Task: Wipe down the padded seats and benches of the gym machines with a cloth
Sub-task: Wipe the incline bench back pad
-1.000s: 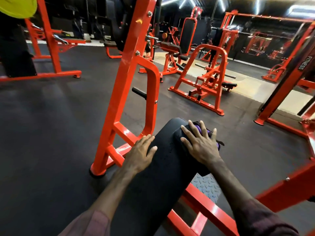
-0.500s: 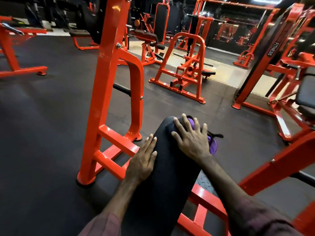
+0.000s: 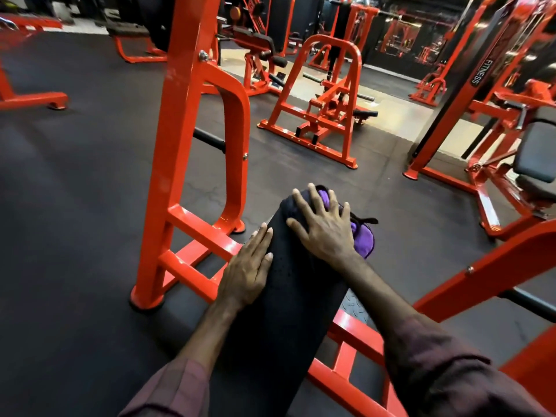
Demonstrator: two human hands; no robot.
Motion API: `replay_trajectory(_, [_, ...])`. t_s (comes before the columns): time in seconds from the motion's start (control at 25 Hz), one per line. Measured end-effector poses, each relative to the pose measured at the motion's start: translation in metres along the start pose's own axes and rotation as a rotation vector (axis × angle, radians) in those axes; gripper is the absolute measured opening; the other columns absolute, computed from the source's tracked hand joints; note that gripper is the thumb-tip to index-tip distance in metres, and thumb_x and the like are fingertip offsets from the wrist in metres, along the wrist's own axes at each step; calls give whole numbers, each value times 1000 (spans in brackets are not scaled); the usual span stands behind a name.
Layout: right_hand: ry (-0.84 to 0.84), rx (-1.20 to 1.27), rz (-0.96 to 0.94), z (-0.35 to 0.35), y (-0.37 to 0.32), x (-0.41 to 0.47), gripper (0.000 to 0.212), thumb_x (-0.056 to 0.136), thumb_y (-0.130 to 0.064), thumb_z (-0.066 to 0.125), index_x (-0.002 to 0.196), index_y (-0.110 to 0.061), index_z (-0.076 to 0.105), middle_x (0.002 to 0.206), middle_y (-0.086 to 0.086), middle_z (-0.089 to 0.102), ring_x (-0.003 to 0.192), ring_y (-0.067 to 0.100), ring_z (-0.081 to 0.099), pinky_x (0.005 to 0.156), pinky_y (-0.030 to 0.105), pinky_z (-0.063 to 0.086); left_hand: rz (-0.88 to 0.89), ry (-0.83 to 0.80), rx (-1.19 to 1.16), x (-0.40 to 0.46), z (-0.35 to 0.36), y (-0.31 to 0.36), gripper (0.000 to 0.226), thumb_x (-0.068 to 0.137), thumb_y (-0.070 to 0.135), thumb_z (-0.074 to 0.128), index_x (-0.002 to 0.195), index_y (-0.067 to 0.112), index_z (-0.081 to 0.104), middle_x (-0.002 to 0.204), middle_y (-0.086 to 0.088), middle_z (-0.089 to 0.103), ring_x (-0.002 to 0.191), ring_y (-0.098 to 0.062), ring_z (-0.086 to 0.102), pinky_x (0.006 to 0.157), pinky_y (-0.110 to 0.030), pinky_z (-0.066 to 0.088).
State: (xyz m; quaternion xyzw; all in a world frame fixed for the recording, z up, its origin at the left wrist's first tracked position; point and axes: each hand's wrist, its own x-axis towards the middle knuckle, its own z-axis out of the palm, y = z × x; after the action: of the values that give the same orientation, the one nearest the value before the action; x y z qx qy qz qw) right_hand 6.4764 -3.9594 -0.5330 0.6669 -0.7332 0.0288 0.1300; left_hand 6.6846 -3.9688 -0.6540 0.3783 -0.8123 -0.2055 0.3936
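Note:
A long black padded bench (image 3: 288,296) runs away from me in the lower middle of the head view. My right hand (image 3: 323,228) lies flat with spread fingers near the bench's far end, pressing a purple cloth (image 3: 362,240) against the pad. Most of the cloth is under the palm; a purple fold with a dark edge shows on the right side. My left hand (image 3: 248,270) rests flat on the bench's left edge, fingers straight and together, holding nothing.
An orange upright frame (image 3: 186,145) stands just left of the bench. Orange rails (image 3: 346,350) and a checker plate lie under it. Another orange machine (image 3: 328,112) stands ahead on the dark rubber floor, and a black padded seat (image 3: 535,155) is at the right.
My view has swung to the right and dipped. My right hand with the cloth has slid slightly along the far end of the bench. My left hand stays on the bench's left edge.

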Motion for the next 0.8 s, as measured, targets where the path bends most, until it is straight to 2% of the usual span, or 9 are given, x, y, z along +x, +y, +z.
replay_trajectory(0.08, [17, -63, -249, 4, 22, -22, 70, 102, -74, 26, 165, -49, 8, 176, -10, 4, 161, 39, 9, 119, 72, 20, -3, 3, 22, -1, 0, 3, 57, 112, 25, 47, 166, 24, 29, 175, 12, 18, 160, -7, 19, 129, -41, 27])
replay_trajectory(0.12, [26, -64, -294, 5, 35, -27, 69, 102, -73, 26, 164, -49, 8, 176, -13, 3, 162, 36, 7, 120, 72, 19, -9, 3, 23, 0, -1, 4, 57, 112, 24, 48, 166, 23, 29, 175, 12, 18, 160, -6, 19, 129, -39, 25])
replay_trajectory(0.2, [34, -22, -195, 4, 41, -10, 67, 102, -72, 26, 164, -50, 10, 176, -13, 4, 162, 33, 8, 119, 73, 19, -16, -3, 11, 0, -4, 4, 57, 112, 23, 48, 166, 24, 29, 175, 13, 18, 160, -4, 18, 130, -35, 23])
replay_trajectory(0.32, [-15, 66, 8, 1, 6, 37, 65, 104, -68, 26, 163, -46, 15, 175, -3, 12, 159, 40, 12, 118, 74, 19, -22, 1, 25, 0, -3, 5, 57, 112, 28, 45, 167, 25, 28, 174, 13, 19, 159, -2, 19, 129, -28, 20])
replay_trajectory(0.4, [14, 16, -128, 6, -11, 33, 63, 105, -65, 27, 163, -43, 21, 174, -1, 17, 158, 43, 14, 118, 73, 20, -25, 10, 34, -1, -2, 3, 57, 112, 29, 45, 166, 21, 29, 174, 11, 22, 159, -3, 20, 129, -29, 21])
replay_trajectory(0.52, [73, -37, -412, 15, 27, -6, 63, 105, -66, 28, 164, -44, 24, 175, -8, 17, 162, 33, 11, 123, 68, 17, -26, 30, 55, -2, 0, 3, 57, 111, 28, 46, 165, 17, 33, 173, 7, 25, 159, -5, 23, 129, -31, 23])
replay_trajectory(0.6, [70, -27, -357, 13, 47, 3, 63, 105, -66, 27, 164, -44, 22, 175, -10, 15, 162, 29, 10, 123, 68, 18, -32, 17, 47, -2, -2, 6, 57, 112, 26, 47, 166, 19, 31, 173, 8, 25, 159, -5, 22, 129, -29, 22])
replay_trajectory(0.72, [15, 51, -104, 4, 21, 43, 64, 105, -63, 28, 164, -39, 23, 174, -2, 20, 161, 37, 12, 122, 70, 16, -53, 0, 48, -1, -4, 8, 57, 112, 25, 48, 166, 23, 30, 173, 10, 23, 158, -3, 22, 128, -28, 21])
replay_trajectory(0.8, [69, 16, -171, 10, -2, 36, 61, 105, -60, 30, 162, -36, 31, 171, 3, 28, 159, 40, 16, 122, 68, 18, -55, 1, 65, -1, -2, 9, 57, 112, 27, 46, 166, 22, 29, 173, 10, 23, 158, -3, 22, 129, -31, 22])
